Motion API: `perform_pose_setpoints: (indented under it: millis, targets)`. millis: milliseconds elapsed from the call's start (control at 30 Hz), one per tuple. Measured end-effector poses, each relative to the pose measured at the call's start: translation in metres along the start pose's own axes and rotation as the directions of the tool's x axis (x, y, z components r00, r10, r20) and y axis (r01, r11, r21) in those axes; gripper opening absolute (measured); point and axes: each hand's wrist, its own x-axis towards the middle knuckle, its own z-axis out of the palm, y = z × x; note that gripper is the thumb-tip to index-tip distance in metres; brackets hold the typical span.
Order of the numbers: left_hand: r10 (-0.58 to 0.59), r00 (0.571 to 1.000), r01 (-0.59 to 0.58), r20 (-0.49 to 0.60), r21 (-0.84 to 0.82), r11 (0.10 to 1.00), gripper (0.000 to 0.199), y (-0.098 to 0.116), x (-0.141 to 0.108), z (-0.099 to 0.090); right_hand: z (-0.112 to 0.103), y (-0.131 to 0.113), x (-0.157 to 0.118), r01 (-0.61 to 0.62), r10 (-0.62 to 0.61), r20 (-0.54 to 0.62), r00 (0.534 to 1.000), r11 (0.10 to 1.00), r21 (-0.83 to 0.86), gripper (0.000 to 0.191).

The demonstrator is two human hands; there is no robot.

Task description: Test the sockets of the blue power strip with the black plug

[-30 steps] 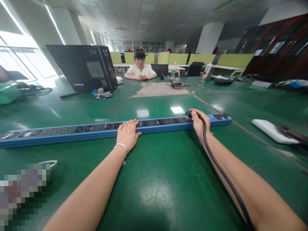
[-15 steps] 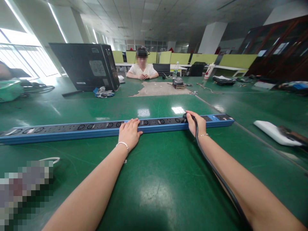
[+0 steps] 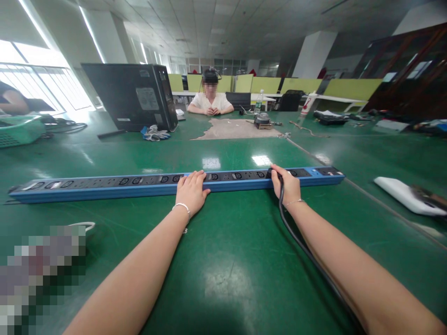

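A long blue power strip (image 3: 153, 190) with a row of black sockets lies across the green table in front of me. My left hand (image 3: 191, 188) grips it near the middle, fingers over the top and thumb along the near side. Further right, my right hand (image 3: 287, 185) is closed around a black plug (image 3: 269, 174) at the strip's sockets. Fingers hide most of the plug, so I cannot tell how deep it sits. Its black power cord (image 3: 296, 239) runs down along my right forearm.
A black computer case (image 3: 132, 97) stands at the back left, gloves (image 3: 155, 133) beside it. A person (image 3: 210, 102) sits across the table (image 3: 223, 260). A green basket (image 3: 21, 130) is at far left, a white object (image 3: 401, 193) at right. Something pixelated lies at lower left.
My view has turned slightly left, so everything sits a little further right. The plug is slightly lower against the strip, and the cord's bend has shifted left. My left hand stays on the strip.
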Motion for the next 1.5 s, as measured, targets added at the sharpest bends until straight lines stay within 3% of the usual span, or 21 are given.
perform_pose_setpoints:
  millis: [167, 300, 467, 633, 800, 1133, 1500]
  targets:
    - [-0.001, 1.0, 0.001, 0.004, -0.001, 1.0, 0.048, 0.0, 0.0, -0.001, 0.001, -0.002, -0.001, -0.039, 0.039, -0.011, 0.999, 0.999, -0.018, 0.035]
    - [0.002, 1.0, -0.002, -0.001, 0.003, 1.0, 0.048, 0.0, 0.0, -0.001, 0.001, -0.002, 0.0, -0.053, 0.054, -0.023, 0.998, 0.996, 0.068, 0.035]
    - [0.006, 1.0, -0.006, -0.01, 0.009, 1.0, 0.047, -0.001, 0.0, 0.002, 0.002, -0.009, 0.007, -0.143, 0.203, -0.208, 0.957, 0.952, 0.272, 0.039]
    - [0.004, 1.0, -0.004, -0.012, 0.005, 1.0, 0.047, 0.0, 0.0, 0.002, 0.012, -0.037, 0.006, -0.081, 0.106, -0.054, 0.993, 0.934, 0.348, 0.036]
    - [-0.001, 1.0, 0.001, -0.001, 0.003, 1.0, 0.047, 0.001, 0.0, 0.001, 0.024, -0.06, -0.002, -0.043, 0.019, 0.071, 0.997, 0.93, 0.364, 0.037]
    - [0.001, 1.0, -0.001, -0.014, -0.014, 1.0, 0.047, 0.001, 0.0, 0.002, 0.053, -0.106, -0.009, -0.064, 0.012, 0.123, 0.992, 0.9, 0.431, 0.033]
    - [0.007, 1.0, -0.008, -0.027, -0.048, 0.999, 0.046, 0.0, 0.0, 0.001, 0.069, -0.126, -0.009, -0.093, 0.067, 0.107, 0.992, 0.961, 0.26, 0.032]
